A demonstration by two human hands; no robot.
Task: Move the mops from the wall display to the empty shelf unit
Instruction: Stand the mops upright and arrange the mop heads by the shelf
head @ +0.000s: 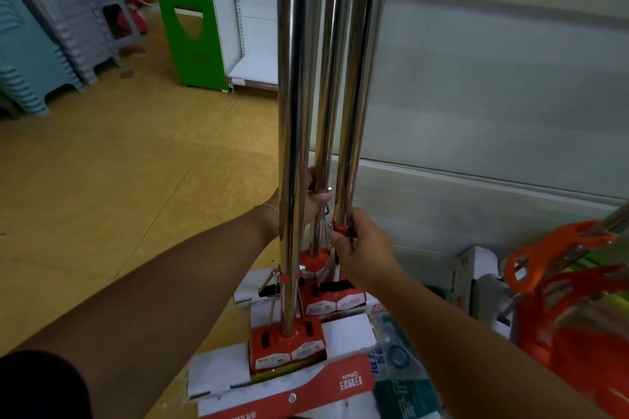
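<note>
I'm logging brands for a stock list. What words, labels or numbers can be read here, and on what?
"OKwife", upside down and a little soft: red and white cardboard sleeve at the bottom.
Chinese characters beside it on that sleeve: too blurred to read.
Large Chinese characters on the teal plastic bag: not readable.
Small labels on the red mop heads: too small to read.
No numbers can be read.

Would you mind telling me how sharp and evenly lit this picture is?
Head view: dim, flat light; glare streaks run down the steel poles; the left hand and right hand gripping them look fairly sharp; the orange mops at the right edge are blurred; the wall lines bow slightly from wide-angle distortion.
</note>
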